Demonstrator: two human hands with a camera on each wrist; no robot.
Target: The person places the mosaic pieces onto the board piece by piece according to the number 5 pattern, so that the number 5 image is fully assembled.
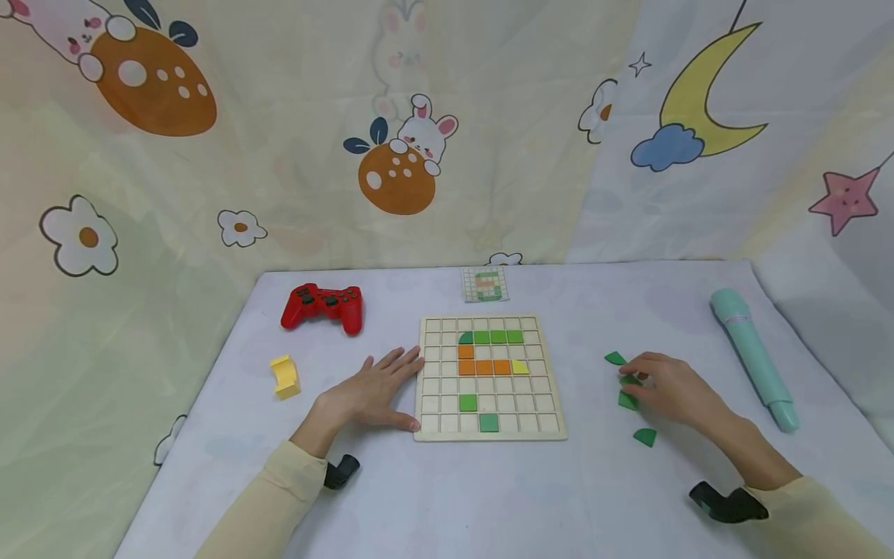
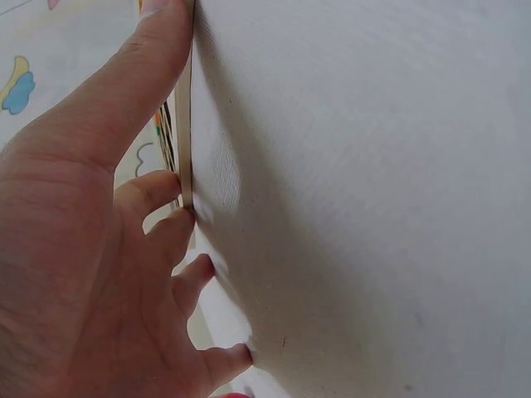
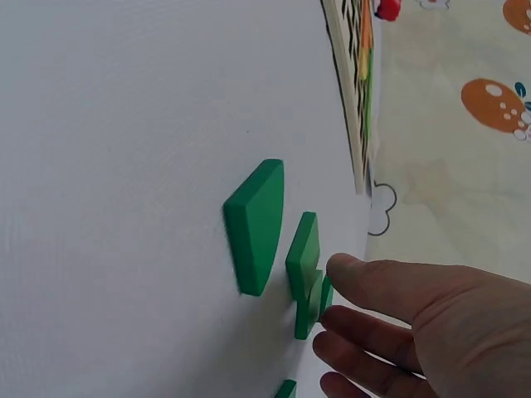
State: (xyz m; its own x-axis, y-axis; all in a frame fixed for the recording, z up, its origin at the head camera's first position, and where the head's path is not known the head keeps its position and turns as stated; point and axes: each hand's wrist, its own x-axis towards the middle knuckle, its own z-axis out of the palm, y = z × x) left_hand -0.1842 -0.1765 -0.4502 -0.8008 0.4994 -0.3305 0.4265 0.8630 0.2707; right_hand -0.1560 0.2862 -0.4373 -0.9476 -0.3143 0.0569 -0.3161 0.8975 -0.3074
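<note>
A pale wooden grid board [image 1: 451,383] lies on the table, with green, orange and yellow pieces in some of its cells. My left hand [image 1: 373,392] lies spread at its left side, thumb and forefinger touching the edge; the left wrist view shows that hand [image 2: 99,249] along the board's side [image 2: 187,149]. To the right, my right hand [image 1: 667,388] pinches a small green piece [image 1: 631,380] between thumb and fingertips. Close by are a square green piece [image 1: 627,401] and two rounded ones, one beyond [image 1: 615,358] and one nearer [image 1: 645,437]; the nearer piece [image 3: 259,228] looms large in the right wrist view.
A small pattern card [image 1: 485,285] lies behind the board. At the left are a red game controller [image 1: 323,307] and a yellow block [image 1: 285,377]. A mint-green cylindrical case [image 1: 754,359] lies at the far right. A printed cloth [image 1: 503,194] hangs behind the table.
</note>
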